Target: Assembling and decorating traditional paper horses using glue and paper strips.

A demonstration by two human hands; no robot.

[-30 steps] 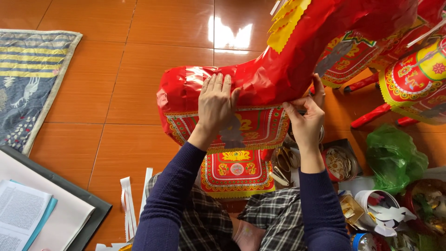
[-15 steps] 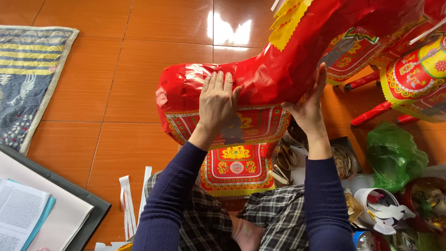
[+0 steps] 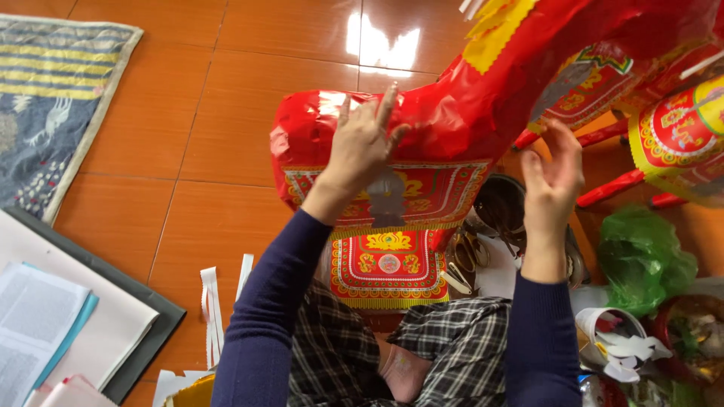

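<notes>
Your left hand [image 3: 363, 143] lies flat and released on the red paper figure [image 3: 452, 113]; your right hand [image 3: 554, 177] is released, just beside it, grasping nothing.

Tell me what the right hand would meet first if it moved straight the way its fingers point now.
Probably the red paper figure. The right hand is lifted off, open, fingers pointing up toward its body; depth is unclear, so it might pass just in front.

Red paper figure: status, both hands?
Left hand flat on the red paper figure, fingers spread. Right hand open, off it, beside its patterned panel. Nothing between hands and figure.
</notes>
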